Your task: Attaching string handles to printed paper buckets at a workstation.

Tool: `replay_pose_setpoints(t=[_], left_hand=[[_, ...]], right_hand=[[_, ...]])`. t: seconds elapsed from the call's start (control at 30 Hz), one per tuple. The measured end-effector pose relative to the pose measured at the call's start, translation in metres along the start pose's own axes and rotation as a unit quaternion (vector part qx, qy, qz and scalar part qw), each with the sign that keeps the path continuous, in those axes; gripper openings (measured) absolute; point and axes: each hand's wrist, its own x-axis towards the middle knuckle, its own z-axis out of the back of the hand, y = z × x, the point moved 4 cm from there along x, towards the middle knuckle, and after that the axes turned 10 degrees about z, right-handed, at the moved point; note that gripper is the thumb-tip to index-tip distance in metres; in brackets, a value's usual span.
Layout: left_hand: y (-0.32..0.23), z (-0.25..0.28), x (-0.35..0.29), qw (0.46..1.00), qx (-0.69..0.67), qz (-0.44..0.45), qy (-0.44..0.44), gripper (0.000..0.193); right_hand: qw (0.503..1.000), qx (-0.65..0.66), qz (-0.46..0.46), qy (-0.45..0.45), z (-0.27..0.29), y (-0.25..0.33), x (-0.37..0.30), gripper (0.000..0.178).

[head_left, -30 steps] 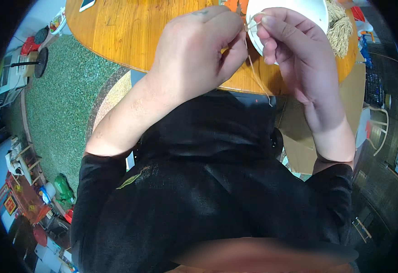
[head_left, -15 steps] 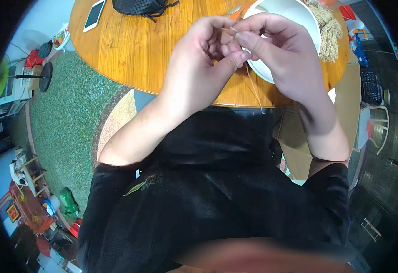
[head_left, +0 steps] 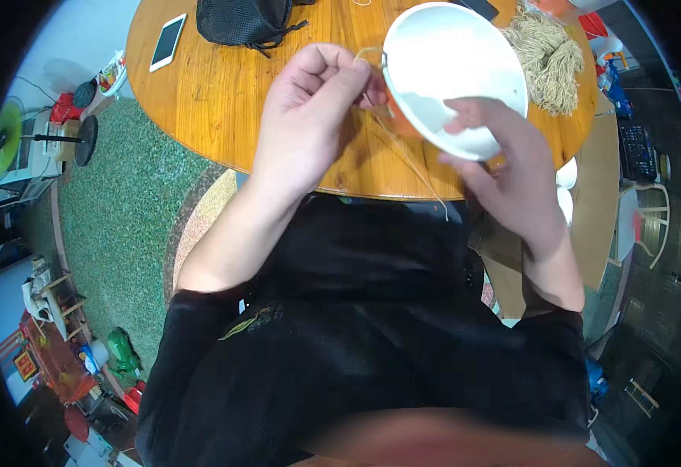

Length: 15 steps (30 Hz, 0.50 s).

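My left hand (head_left: 313, 97) is closed in a pinch on a thin tan cord (head_left: 367, 51), close to the left rim of a bowl-shaped container (head_left: 445, 66). The container is white inside, with orange showing on its outside, and its mouth tilts up toward me. From beneath my left hand, the cord's loose tail (head_left: 410, 163) runs down over the table edge. At the container's near right rim, my right hand (head_left: 511, 167) is smeared by motion, its fingers apart. Some fingers overlap the inside and another lies below the rim. Whether they press on it is unclear.
On the wooden table (head_left: 216, 113) lie a white phone (head_left: 168, 43) and a black mesh pouch (head_left: 239, 22) at the left. A bundle of beige yarn (head_left: 546, 66) sits right of the container. A dark flat object (head_left: 476, 8) lies behind it. Cardboard (head_left: 593, 179) stands beside the table's right edge.
My hands, together on the cord before, have parted. The left moved left and the right lowered to the container's rim. The container now shows further left and more fully.
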Motion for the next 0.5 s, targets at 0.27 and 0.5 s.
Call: replay_pose_setpoints(t=[0.27,0.5], left_hand=[[-0.058,0.003,-0.029,0.979,-0.112,0.14,0.098,0.019],[-0.079,-0.008,-0.08,0.959,-0.025,0.219,0.177,0.04]], right_hand=[[0.977,-0.15,0.137,-0.065,-0.003,-0.019,0.037,0.022],[0.98,-0.14,0.121,-0.074,-0.014,-0.013,0.062,0.029]])
